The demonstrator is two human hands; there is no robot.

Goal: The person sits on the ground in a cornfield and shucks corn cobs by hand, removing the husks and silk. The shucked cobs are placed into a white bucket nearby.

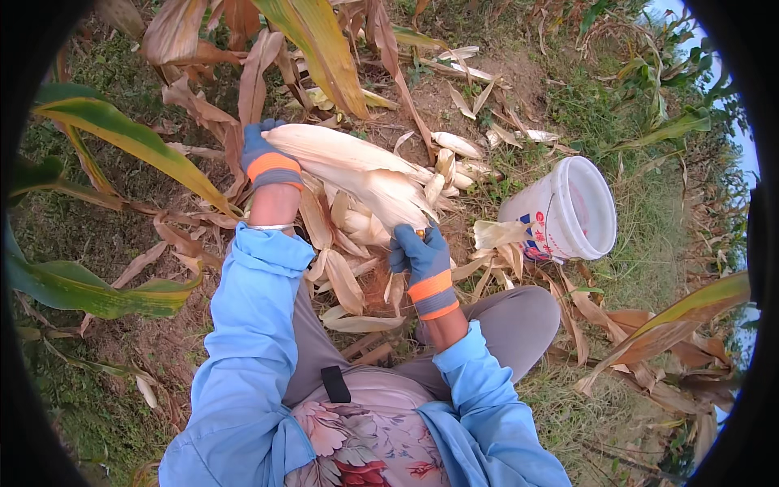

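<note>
Both of my hands wear blue-grey work gloves with orange bands. In my left hand [268, 159] is one end of a long bundle of pale, dry corn husk [359, 164], which stretches rightward and spreads out. My right hand [424, 255] grips the lower right end of this husk, where a small bit of yellow-orange corn [420, 233] shows at the fingers. The rest of the ear is hidden by husk and glove. Beneath the held husk, a heap of loose, dry husks [344, 283] lies on the ground between my legs.
A white plastic bucket [529, 201] with printing leans to the right, its open mouth turned away. Several husk-covered ears [457, 145] lie beyond my hands. Dry and green corn leaves [122, 146] hang in from the left and above. More dry leaves [657, 341] are at the right.
</note>
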